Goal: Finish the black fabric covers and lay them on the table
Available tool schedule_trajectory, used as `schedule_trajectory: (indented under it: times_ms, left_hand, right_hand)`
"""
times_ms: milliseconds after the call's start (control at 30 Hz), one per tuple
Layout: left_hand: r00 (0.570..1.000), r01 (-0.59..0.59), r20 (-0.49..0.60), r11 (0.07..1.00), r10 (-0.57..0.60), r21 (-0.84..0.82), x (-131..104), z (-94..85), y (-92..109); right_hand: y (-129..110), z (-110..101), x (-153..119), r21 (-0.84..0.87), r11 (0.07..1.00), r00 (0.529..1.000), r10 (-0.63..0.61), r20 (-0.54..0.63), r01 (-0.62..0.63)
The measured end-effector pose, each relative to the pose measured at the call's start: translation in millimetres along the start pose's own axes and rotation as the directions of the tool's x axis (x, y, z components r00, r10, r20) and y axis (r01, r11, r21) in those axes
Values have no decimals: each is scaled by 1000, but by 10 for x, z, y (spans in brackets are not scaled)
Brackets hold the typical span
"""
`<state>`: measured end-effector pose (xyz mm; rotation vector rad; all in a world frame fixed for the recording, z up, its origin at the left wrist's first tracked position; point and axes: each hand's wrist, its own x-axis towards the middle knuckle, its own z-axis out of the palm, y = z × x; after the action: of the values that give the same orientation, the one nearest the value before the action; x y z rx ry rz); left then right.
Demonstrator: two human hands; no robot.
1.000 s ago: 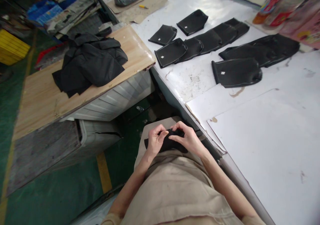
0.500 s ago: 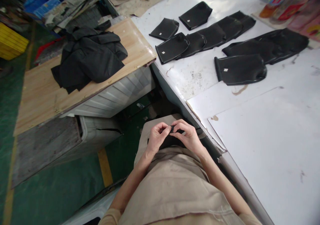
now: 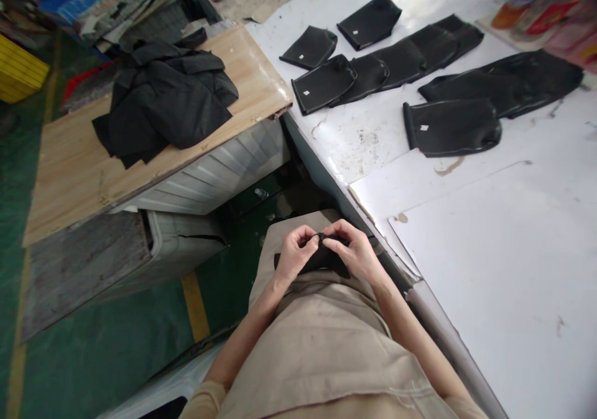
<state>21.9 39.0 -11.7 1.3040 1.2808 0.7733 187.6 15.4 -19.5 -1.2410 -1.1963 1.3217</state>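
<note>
Small black fabric piece (image 3: 321, 258), crumpled, on lap

Bright light shines on the white counter (image 3: 489, 232); left of it, the floor is dark, corners blurry and bent.

Bare forearms, short beige sleeves, and a stained, creased beige apron (image 3: 326, 344) over the lap.

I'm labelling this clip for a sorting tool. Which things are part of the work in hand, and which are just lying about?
In hand:
left hand
right hand
small black fabric piece, pinched by both over the lap

Lying about:
black labelled pieces laid out on the white table
pile of black cloth on the wooden board
</note>
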Motion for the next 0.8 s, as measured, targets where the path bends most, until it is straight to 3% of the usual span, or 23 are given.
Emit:
schedule_trajectory:
  times_ms: [333,600,800]
  left_hand:
    - [999,-50,10,995,50,86,-34,81,29]
    - [998,20,63,998,-24,64,-18,85,0]
    - [998,48,46,998,-50,40,-14,40,8]
  right_hand:
    - [37,5,64,59,995,995,88,-44,-86]
    - [76,41,78,294,929,969,245,-34,-224]
    - [-17,-106,27,140,977,984,151,96,-163]
